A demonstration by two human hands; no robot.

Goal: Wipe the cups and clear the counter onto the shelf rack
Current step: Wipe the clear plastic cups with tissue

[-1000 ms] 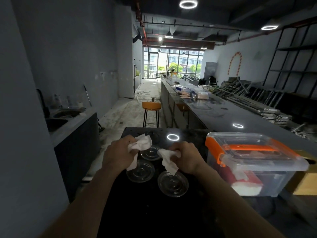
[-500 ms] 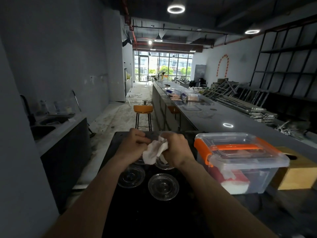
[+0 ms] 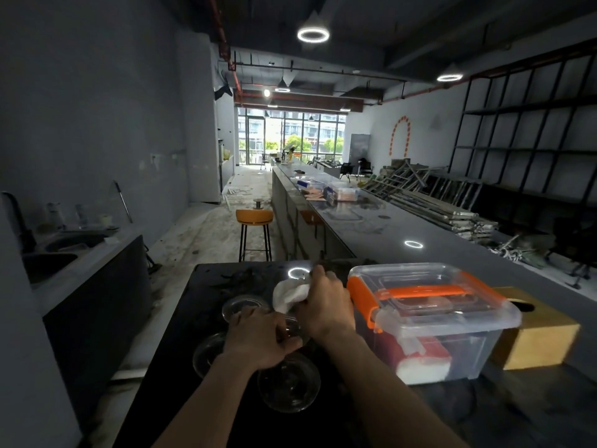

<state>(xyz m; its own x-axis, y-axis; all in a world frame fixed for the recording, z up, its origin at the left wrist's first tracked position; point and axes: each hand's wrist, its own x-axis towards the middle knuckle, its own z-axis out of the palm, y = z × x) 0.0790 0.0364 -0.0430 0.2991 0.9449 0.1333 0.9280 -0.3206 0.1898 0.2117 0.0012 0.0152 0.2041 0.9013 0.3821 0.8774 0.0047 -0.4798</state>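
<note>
The wiping step is in hand, judging by the grip; the right hand (image 3: 326,303) clutches a crumpled white cloth (image 3: 289,294), while the left hand (image 3: 258,339) closes on a small clear glass cup (image 3: 292,328) between them, mostly hidden, mid-counter; three more clear glass cups sit around it on the glossy black counter (image 3: 181,350), the closest (image 3: 288,384) toward the near edge; next, the cloth must go into the held cup.
</note>
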